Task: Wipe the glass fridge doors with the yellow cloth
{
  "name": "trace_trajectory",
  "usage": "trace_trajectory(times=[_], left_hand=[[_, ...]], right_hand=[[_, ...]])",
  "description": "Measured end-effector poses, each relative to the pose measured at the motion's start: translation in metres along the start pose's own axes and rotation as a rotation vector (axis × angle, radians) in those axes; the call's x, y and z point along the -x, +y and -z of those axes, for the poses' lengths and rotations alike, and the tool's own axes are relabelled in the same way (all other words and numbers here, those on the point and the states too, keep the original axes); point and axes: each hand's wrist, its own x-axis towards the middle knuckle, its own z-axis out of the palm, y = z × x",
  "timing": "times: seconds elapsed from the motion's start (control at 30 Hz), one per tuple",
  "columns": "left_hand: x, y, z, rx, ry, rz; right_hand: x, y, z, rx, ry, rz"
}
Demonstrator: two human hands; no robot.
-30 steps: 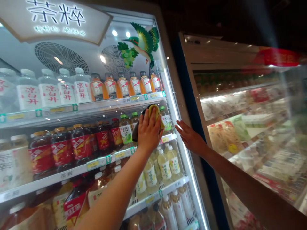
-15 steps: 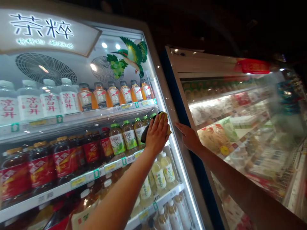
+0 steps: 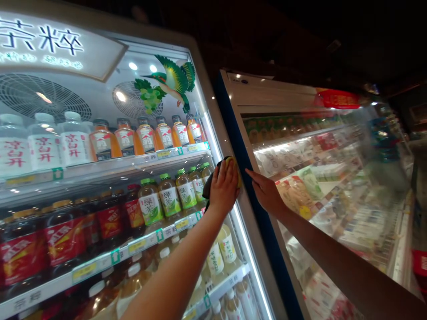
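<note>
My left hand (image 3: 226,189) presses a black and yellow cloth (image 3: 210,184) against the right side of the drinks cooler's glass door (image 3: 187,162), with its fingers laid over the cloth. The cloth is partly hidden under the hand and reaches the lit strip beside the door frame (image 3: 230,153). My right hand (image 3: 267,193) is at the cooler's dark blue side (image 3: 230,111), one finger stretched toward the frame. Its other fingers are mostly hidden, and I see nothing held in it. Behind the glass, green-capped tea bottles (image 3: 168,195) stand beside my left hand.
Orange drink bottles (image 3: 146,135) and clear water bottles (image 3: 75,140) line the upper shelf. Red-labelled bottles (image 3: 65,235) stand lower left. A bird sticker (image 3: 171,82) decorates the door's upper corner. On the right stands an open chilled display case (image 3: 320,173) with packaged goods.
My left hand and the cloth have shifted slightly right, toward the door frame. The cooler appears further left in view. My right hand stays by the cooler's side.
</note>
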Motion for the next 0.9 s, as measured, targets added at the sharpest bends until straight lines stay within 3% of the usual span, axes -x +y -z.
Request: trace_trajectory(times=[0.1, 0.17, 0.33, 0.43, 0.53, 0.63, 0.8, 0.9], left_hand=[[0.006, 0.006, -0.006, 0.021, -0.029, -0.161], [-0.002, -0.003, -0.005, 0.035, -0.038, -0.189], [-0.029, -0.046, 0.011, 0.045, 0.076, 0.117], [-0.005, -0.04, 0.011, 0.023, 0.081, 0.165], [0.026, -0.018, 0.006, 0.013, 0.011, -0.025], [0.031, -0.023, 0.008, 0.016, -0.032, -0.106], [0.031, -0.081, 0.031, -0.003, 0.11, 0.196], [0.059, -0.085, 0.033, -0.022, 0.175, 0.288]], right_hand=[[-0.005, 0.002, 0.007, 0.036, -0.001, 0.025], [-0.012, 0.002, 0.007, 0.055, 0.007, 0.032], [-0.021, -0.003, 0.003, 0.12, -0.059, 0.085], [-0.02, -0.007, 0.004, 0.117, -0.066, 0.094], [-0.023, -0.011, -0.002, 0.104, -0.049, 0.094], [-0.027, -0.018, -0.018, 0.092, -0.062, 0.127], [-0.017, -0.03, -0.037, 0.108, -0.144, 0.219], [-0.009, -0.034, -0.036, 0.125, -0.178, 0.262]])
